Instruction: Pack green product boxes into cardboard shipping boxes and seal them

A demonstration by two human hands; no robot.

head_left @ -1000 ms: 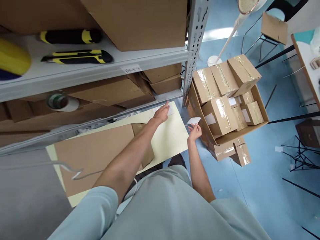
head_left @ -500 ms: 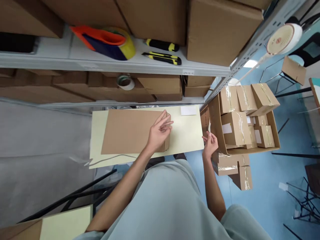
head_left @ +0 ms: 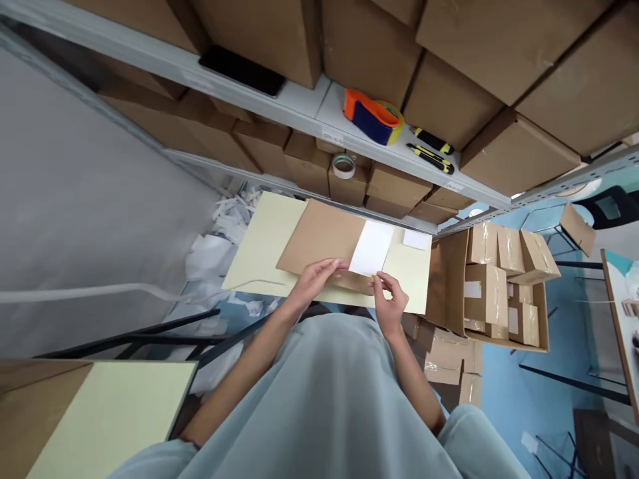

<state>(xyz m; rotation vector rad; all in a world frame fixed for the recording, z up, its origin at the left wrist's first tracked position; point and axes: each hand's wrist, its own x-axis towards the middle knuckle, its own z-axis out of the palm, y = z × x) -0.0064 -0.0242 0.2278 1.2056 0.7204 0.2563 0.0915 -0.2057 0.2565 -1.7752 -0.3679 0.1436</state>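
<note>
A flat brown cardboard box (head_left: 319, 233) lies on the pale yellow tabletop (head_left: 259, 233). Over its right end is a white label (head_left: 372, 246), with a small yellow spot at its lower edge. My right hand (head_left: 391, 303) pinches the label near its lower right corner with thumb and fingers. At the lower left corner, my left hand (head_left: 314, 279) has its fingers pressed together on the label, above the box's near edge. A small stack of white labels (head_left: 415, 239) sits on the tabletop to the right.
Taped boxes fill a big open carton (head_left: 452, 286) at the right. The shelf (head_left: 309, 110) above the table carries a tape dispenser (head_left: 373, 120), two utility knives (head_left: 432, 156) and a black phone (head_left: 243, 69). A tape roll (head_left: 343, 166) rests lower. Scrap paper (head_left: 212, 256) piles at left.
The view has turned and shifted left. My right hand has come from the table's right end to the box, and a white label now shows over it. My left hand has moved to the box's near edge.
</note>
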